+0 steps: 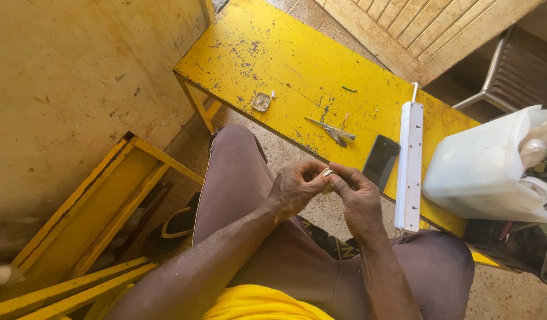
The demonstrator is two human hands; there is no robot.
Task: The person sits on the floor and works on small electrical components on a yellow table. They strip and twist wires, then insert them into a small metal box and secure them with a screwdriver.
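I see my left hand [294, 188] and right hand [357, 192], fingers pinched on a small pale part [327, 174] over my lap. At twelve o'clock, past the yellow bench [273, 53] edge: scissors [333, 130], phone [381, 160]; at two o'clock, a power strip [410, 163] overhangs.

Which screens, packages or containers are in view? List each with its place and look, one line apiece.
Phone: lies flat near the front edge of the yellow bench, beside the white power strip; a dark rectangle, its screen black.
Plastic container: stands at the bench's right end; a white, boxy, translucent jug cut open, with bags and odd parts inside.
No labels or signs are plain enough to describe.
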